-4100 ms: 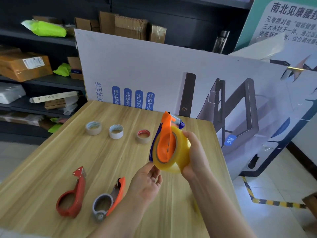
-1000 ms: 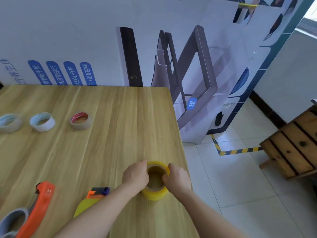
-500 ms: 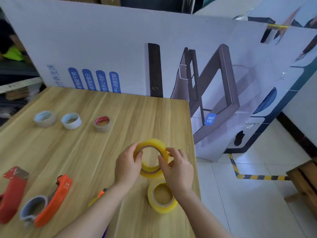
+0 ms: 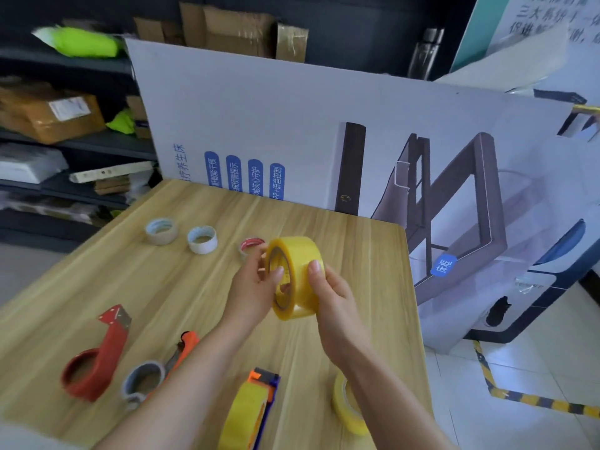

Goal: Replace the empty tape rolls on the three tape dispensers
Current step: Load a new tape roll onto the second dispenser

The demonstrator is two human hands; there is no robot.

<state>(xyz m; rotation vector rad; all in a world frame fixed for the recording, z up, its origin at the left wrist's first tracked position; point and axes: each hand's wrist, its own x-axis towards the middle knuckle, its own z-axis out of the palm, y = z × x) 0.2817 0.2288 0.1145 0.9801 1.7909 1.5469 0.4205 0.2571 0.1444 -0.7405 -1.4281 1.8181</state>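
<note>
Both hands hold a full yellow tape roll (image 4: 297,274) up on its edge above the wooden table (image 4: 162,287). My left hand (image 4: 253,287) grips its near rim, my right hand (image 4: 328,297) its outer face. A red dispenser (image 4: 97,355) and an orange-and-grey dispenser (image 4: 156,371) lie at the front left, both without tape. A third dispenser (image 4: 250,410), orange and blue, lies by my left forearm loaded with yellow tape. Another yellow roll (image 4: 345,407) sits under my right forearm. Three empty cores (image 4: 161,231) (image 4: 202,239) (image 4: 251,245) lie in a row further back.
A large printed cardboard panel (image 4: 308,131) stands along the table's far edge and right side. Dark shelves (image 4: 65,141) with parcels and boxes fill the left background. The table's right edge drops to a tiled floor with striped hazard tape (image 4: 519,397).
I lifted one yellow roll off the other, raised it and turned it onto its edge. The view swung left, bringing the shelves and the red dispenser into sight.
</note>
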